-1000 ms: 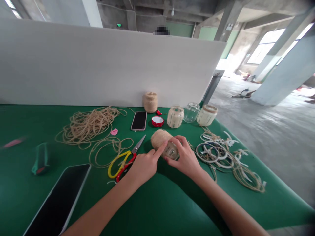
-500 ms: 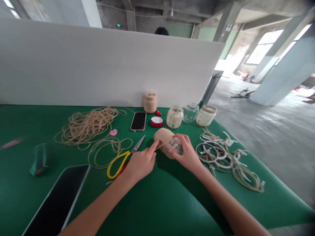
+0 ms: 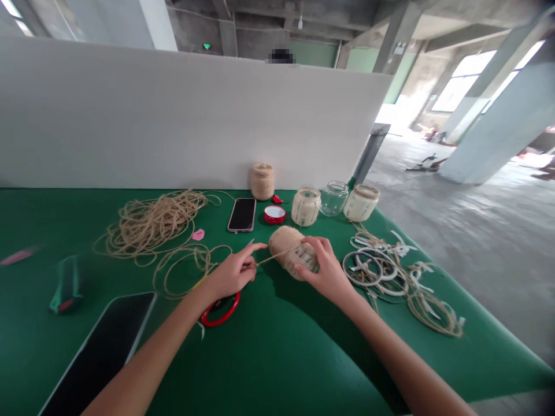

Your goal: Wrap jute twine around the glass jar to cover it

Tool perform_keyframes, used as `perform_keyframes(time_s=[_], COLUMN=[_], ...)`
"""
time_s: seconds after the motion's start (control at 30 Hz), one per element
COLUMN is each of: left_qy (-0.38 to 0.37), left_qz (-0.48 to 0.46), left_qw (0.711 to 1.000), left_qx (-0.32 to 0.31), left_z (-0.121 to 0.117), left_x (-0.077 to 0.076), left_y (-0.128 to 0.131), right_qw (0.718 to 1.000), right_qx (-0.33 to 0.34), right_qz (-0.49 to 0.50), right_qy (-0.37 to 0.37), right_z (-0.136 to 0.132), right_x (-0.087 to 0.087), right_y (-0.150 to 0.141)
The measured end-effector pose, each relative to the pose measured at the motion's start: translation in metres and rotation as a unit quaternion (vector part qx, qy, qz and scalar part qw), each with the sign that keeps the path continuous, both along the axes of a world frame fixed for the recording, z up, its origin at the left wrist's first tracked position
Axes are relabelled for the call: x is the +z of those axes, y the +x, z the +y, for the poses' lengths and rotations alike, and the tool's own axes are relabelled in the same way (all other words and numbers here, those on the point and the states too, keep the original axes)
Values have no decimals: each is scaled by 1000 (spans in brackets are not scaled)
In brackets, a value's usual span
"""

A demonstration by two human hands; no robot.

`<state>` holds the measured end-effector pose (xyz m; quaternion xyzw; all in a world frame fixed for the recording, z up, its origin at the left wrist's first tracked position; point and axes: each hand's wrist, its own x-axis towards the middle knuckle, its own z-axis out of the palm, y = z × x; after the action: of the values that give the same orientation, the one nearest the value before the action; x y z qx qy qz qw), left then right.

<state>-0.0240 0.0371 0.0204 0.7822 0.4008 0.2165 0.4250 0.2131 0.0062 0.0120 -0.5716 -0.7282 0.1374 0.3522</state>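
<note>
A jar [image 3: 289,248] lies on its side, its one end wound with twine and the rest in printed paper. My right hand [image 3: 323,266] grips it from the right, thumb below and fingers on top. A strand of twine [image 3: 272,257] runs from the jar to my left hand [image 3: 236,270], which pinches it with the index finger stretched toward the jar. Under that hand lie scissors [image 3: 222,318] with one red and one yellow handle, mostly covered. Behind it, loose twine [image 3: 160,222] spreads in a tangled heap with loops trailing near my wrist.
Along the back stand a wound twine spool [image 3: 262,182], a phone [image 3: 242,215], a red-rimmed lid [image 3: 274,215], a paper-wrapped jar [image 3: 306,207], a bare glass jar [image 3: 334,199] and another wrapped jar [image 3: 361,204]. Rings and cords [image 3: 381,271] lie right; a tablet [image 3: 99,349] and green cutter [image 3: 67,283] left.
My left hand has moved left, away from the jar, drawing out a longer stretch of twine and covering more of the scissors. My right hand stays on the jar.
</note>
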Motion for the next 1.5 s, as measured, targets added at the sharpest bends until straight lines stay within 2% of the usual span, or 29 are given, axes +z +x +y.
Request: perform_keyframes(time_s=[0.33, 0.6, 0.73, 0.97, 1.07, 1.17, 1.33, 1.5], left_qy=[21, 7, -33, -72, -73, -86, -146, -169], left_qz=[14, 6, 7, -92, -129, -214, -386, -441], left_qw=[998, 999, 999, 993, 988, 973, 910, 878], left_qx=[52, 36, 26, -31, -43, -19, 49, 70], left_z=[5, 5, 4, 0, -4, -6, -6, -10], left_x=[-1, -2, -2, 13, 14, 9, 8, 12], left_y=[-2, -4, -5, -4, 0, 3, 9, 16], right_qw=[1000, 1000, 1000, 1000, 1000, 1000, 1000, 999], right_qx=[-1, 1, 1, -1, -3, -3, 2, 3], right_qz=[3, 13, 13, 9, 7, 4, -20, -26], right_qy=[-6, 0, 2, 4, 4, 4, 22, 26], right_z=[0, 1, 1, 1, 1, 1, -2, -2], right_x=[0, 0, -1, -1, -2, -1, 0, 1], right_y=[0, 1, 1, 0, 1, 0, -3, -3])
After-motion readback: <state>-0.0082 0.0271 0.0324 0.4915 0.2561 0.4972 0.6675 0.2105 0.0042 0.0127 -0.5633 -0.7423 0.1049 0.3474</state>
